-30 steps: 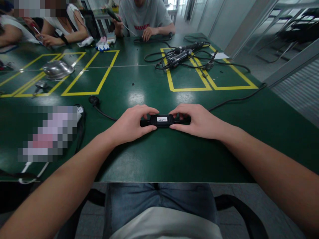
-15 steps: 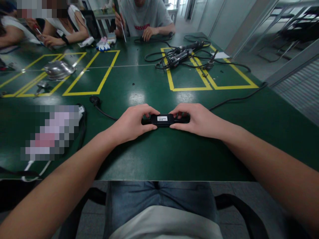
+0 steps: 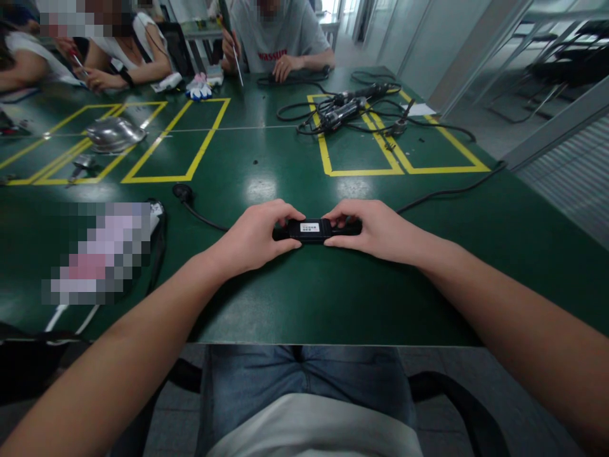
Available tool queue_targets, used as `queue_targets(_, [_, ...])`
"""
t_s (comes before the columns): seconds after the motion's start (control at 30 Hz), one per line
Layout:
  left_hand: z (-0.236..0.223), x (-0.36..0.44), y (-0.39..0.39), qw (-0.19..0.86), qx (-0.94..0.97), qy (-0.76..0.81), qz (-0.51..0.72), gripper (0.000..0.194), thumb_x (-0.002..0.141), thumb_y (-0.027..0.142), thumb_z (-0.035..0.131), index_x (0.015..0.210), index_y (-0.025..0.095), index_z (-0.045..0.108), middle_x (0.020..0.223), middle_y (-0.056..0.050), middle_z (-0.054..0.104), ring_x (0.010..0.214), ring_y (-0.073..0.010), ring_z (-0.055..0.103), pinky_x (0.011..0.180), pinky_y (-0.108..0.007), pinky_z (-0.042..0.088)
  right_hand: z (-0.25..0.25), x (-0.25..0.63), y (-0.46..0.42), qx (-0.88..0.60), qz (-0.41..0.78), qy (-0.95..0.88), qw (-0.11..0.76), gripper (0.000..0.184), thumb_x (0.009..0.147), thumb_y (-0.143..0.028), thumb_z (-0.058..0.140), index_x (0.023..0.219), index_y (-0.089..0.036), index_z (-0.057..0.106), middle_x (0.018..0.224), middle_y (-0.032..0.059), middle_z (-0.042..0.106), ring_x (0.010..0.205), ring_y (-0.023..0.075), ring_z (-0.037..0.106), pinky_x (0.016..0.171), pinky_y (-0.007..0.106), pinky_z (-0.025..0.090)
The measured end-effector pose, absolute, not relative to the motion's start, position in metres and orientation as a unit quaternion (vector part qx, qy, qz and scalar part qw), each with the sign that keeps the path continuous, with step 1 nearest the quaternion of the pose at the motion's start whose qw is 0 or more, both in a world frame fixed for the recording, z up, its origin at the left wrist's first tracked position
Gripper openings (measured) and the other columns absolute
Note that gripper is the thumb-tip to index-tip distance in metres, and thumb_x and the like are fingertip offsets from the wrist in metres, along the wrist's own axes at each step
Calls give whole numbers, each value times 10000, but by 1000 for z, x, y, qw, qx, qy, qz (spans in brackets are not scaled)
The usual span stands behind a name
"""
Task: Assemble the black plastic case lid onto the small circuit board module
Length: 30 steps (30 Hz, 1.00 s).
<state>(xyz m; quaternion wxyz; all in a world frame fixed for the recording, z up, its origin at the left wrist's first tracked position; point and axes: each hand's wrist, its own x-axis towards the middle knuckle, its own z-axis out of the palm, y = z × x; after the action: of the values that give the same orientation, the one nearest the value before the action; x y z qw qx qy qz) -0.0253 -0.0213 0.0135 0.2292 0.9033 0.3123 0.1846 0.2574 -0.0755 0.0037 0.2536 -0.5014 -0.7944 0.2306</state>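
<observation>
A small black box in a power cord (image 3: 310, 231), with a white printed label on top, lies on the green table (image 3: 304, 298) in front of me. My left hand (image 3: 259, 235) pinches its left end between thumb and fingers. On the right end, my right hand (image 3: 368, 228) grips it the same way. A black cable (image 3: 209, 221) runs out past my left hand to a plug (image 3: 182, 192). Beyond my right hand, another stretch of black cable (image 3: 447, 192) goes off toward the table's right edge.
Black power tools with tangled cords (image 3: 345, 113) lie beyond, around yellow tape rectangles. A shiny metal bowl-like part (image 3: 115, 134) and a small metal piece (image 3: 83, 165) sit far left. A blurred-out object (image 3: 104, 254) lies near my left arm. Other people sit across the table.
Both hands keep their grip on the black box, which stays in place. The view has shifted very slightly.
</observation>
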Motion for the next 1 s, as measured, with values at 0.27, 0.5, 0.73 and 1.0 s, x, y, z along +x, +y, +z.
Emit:
queue_targets(0.27, [13,-38,-16,214,916,299,162,557,883,384,851,1384,201,690,1286,-110,740,960,-248,707,937,-427,608,9,272,-74,-498,215,-812,216,335,856,-426,905,1130,-238,865,1028,73,811,844,246,720,800,388,589])
queue_targets(0.5, [23,-47,-9,219,919,309,111,95,943,277,701,1001,208,734,905,-32,736,802,-209,668,791,-347,523,16,282,-72,-502,271,-797,197,175,914,-416,803,935,-245,831,860,35,791,765,226,706,730,371,552])
queue_targets(0.73, [27,-50,-7,239,912,314,108,170,994,301,689,1064,200,808,894,-32,771,776,-193,674,764,-317,521,16,281,-73,-507,292,-784,208,282,917,-519,806,962,-243,840,811,31,801,729,228,710,679,365,538])
queue_targets(1.0, [27,-54,-4,238,917,302,105,219,1023,358,681,1071,208,834,908,-37,797,783,-193,696,759,-307,516,15,279,-73,-501,297,-783,218,270,949,-495,787,980,-237,863,800,26,799,695,215,698,666,353,514])
